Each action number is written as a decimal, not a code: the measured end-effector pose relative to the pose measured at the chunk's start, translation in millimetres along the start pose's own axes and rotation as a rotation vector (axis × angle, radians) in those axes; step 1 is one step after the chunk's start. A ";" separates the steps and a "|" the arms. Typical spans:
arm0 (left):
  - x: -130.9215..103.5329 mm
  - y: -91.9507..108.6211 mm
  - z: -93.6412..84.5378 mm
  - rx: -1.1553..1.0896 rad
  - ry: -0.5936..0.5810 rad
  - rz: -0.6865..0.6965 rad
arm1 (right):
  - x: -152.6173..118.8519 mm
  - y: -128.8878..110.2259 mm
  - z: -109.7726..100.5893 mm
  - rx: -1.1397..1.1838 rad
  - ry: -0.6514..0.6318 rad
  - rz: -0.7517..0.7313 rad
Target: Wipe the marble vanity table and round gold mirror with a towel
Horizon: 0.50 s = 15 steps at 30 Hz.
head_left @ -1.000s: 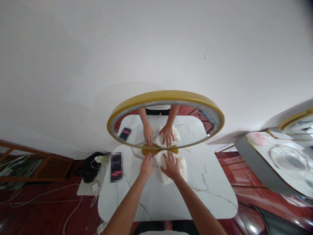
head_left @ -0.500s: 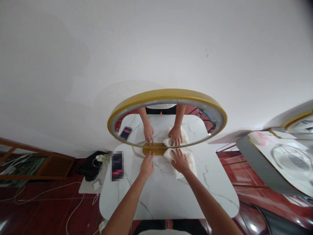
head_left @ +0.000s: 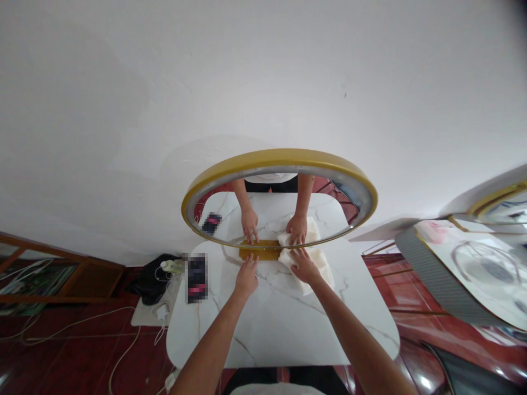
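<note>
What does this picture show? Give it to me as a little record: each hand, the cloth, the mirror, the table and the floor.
Left hand: fingers extended, tips at the gold base
Right hand: laid on the cloth
Cloth: white, rumpled, at the base's right end
Mirror: gold-rimmed, above the base, reflecting both hands
Table: white with dark veins; a blurred dark item at left
Floor: red, shiny tiles

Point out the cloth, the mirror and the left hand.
Cloth [head_left: 323,265]: head view, its uncovered right part.
Mirror [head_left: 276,204]: head view, middle of its glass.
Left hand [head_left: 247,280]: head view, middle of its back.
</note>
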<state>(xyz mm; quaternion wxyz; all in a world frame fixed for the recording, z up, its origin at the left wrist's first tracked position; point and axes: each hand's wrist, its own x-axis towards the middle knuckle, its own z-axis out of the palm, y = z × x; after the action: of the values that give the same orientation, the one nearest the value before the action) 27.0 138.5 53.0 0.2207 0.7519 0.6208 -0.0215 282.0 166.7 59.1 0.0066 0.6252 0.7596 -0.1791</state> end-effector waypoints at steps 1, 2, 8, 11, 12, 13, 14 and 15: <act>0.0 0.4 -0.2 0.002 0.000 -0.002 | -2.3 -1.4 1.5 0.003 -0.006 0.008; 0.0 0.9 -0.4 0.003 0.000 -0.005 | -5.1 -2.9 3.1 0.006 -0.013 0.013; -0.7 2.8 -2.2 0.003 0.003 -0.017 | -15.6 -8.0 9.2 -0.005 -0.029 0.026; -0.7 2.8 -2.7 0.003 -0.002 -0.020 | -10.9 -6.5 8.2 -0.020 -0.027 0.046; -0.5 2.6 -2.6 0.005 -0.005 -0.022 | -8.5 -5.9 7.5 -0.025 -0.026 0.052; -0.2 2.4 -2.5 0.007 -0.007 -0.024 | -6.3 -5.4 6.9 -0.030 -0.026 0.058; 0.1 2.2 -2.3 0.010 -0.009 -0.025 | -4.5 -5.2 6.4 -0.034 -0.026 0.063; 0.4 1.9 -2.1 0.012 -0.010 -0.026 | -3.4 -5.5 6.2 -0.038 -0.025 0.068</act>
<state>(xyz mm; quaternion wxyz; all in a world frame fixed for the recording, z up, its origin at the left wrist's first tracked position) 28.3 139.3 55.4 0.2190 0.7449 0.6294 -0.0319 276.2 160.9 55.5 0.0337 0.6481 0.7411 -0.1722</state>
